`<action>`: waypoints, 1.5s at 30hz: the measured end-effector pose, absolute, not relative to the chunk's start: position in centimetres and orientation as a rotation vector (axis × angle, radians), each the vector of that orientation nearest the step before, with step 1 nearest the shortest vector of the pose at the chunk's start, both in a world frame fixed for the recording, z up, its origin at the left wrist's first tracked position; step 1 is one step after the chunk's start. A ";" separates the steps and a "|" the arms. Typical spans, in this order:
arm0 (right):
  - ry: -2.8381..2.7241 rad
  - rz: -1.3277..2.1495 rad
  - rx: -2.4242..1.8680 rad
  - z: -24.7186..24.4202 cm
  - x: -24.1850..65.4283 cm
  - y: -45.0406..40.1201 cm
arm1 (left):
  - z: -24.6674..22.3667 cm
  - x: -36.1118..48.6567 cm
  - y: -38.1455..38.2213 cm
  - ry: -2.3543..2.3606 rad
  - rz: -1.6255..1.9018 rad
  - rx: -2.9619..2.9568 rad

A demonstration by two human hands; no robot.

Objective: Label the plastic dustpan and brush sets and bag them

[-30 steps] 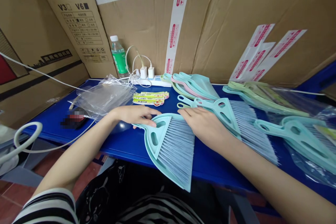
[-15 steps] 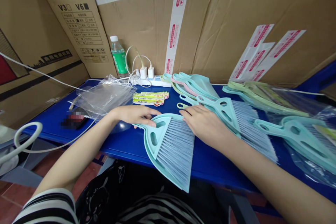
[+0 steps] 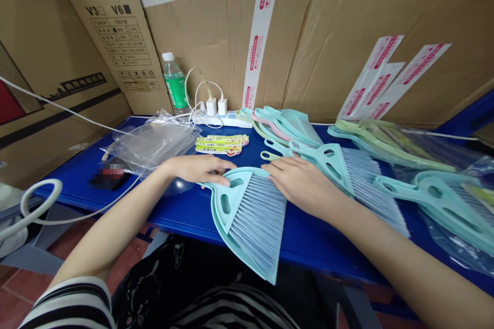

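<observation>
Left hand (image 3: 196, 170): fingers curve over the upper edge of a mint-green dustpan-and-brush set (image 3: 250, 221), thumb side against its handle end; whether the grip is closed cannot be told. Right hand (image 3: 303, 185): flat and released, fingertips at the same set's upper edge, heel of the palm over a second mint-green set (image 3: 347, 175). The first set lies on the blue table (image 3: 181, 211) between the hands, its grey-blue bristles pointing toward the person's right. The second set lies directly right of the right hand.

Further right of the right hand, a third set (image 3: 436, 200) rests on clear plastic film (image 3: 443, 231). Beyond the hands stand two stacks: mint and pink pieces (image 3: 281, 126) and pale-green pieces (image 3: 386, 146); their counts cannot be told. Left of these, beyond the left hand: one strip of labels (image 3: 219, 145), one clear plastic bag (image 3: 154, 141), one power strip (image 3: 231, 120), two white chargers (image 3: 216, 107), one water bottle (image 3: 175, 82).
</observation>
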State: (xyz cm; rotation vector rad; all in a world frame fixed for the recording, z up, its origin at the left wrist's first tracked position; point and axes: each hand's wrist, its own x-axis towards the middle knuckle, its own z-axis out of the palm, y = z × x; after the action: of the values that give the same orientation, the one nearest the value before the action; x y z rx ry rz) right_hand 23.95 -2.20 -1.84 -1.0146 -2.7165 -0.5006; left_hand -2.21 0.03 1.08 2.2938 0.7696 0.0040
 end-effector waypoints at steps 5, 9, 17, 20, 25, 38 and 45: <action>-2.724 -0.494 -1.009 -1.8 24.0 -2.1 | 1.1 -2.2 0.0 0.775 -0.013 2.292; -2.727 -0.499 -1.015 -1.7 24.0 -2.2 | 1.1 -2.2 0.0 0.776 -0.006 2.295; -2.742 -0.495 -1.050 -1.5 23.8 -2.3 | 1.1 -2.3 0.0 0.787 -0.017 2.327; -2.748 -0.487 -1.064 -1.5 23.7 -2.4 | 1.1 -2.3 0.0 0.786 -0.017 2.326; -2.751 -0.478 -1.070 -1.6 23.8 -2.4 | 1.2 -2.1 -0.1 0.808 -0.046 2.315; -2.742 -0.496 -1.041 -1.8 23.8 -2.3 | 1.2 -2.2 -0.2 0.808 -0.040 2.316; -2.751 -0.502 -1.045 -1.7 23.8 -2.4 | 1.1 -2.2 -0.2 0.794 -0.029 2.319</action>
State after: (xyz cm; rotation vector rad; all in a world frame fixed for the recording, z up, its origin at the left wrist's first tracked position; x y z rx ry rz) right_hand 23.80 -2.36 -1.74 -1.0445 -2.7507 -0.5015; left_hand -2.15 -0.17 1.12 2.3187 0.7937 -0.0287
